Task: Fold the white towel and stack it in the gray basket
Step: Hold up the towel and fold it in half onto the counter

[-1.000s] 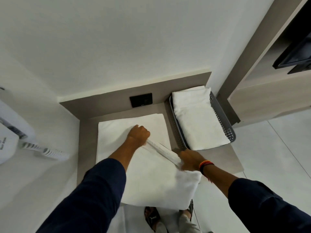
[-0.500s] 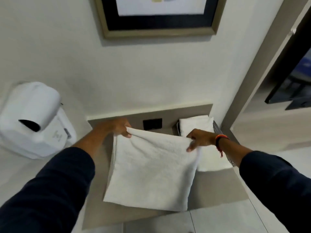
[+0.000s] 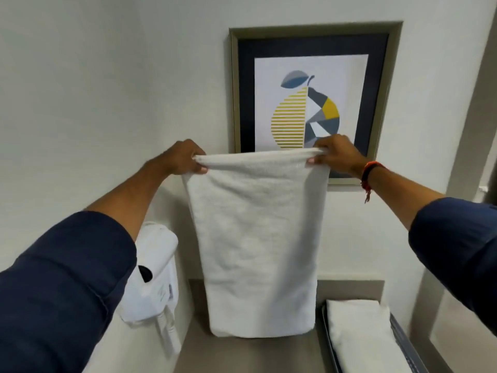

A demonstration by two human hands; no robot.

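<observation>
Here, in the head view, your left hand (image 3: 185, 157) and right hand (image 3: 333, 156) each pinch a top corner of the white towel (image 3: 258, 238), both grips clamped on it. You hold the towel up in front of the wall, hanging straight down over the desk (image 3: 242, 354). The gray basket (image 3: 406, 343) sits at lower right with a folded towel (image 3: 360, 335) inside. A framed picture (image 3: 312, 98) hangs behind your hands.
</observation>
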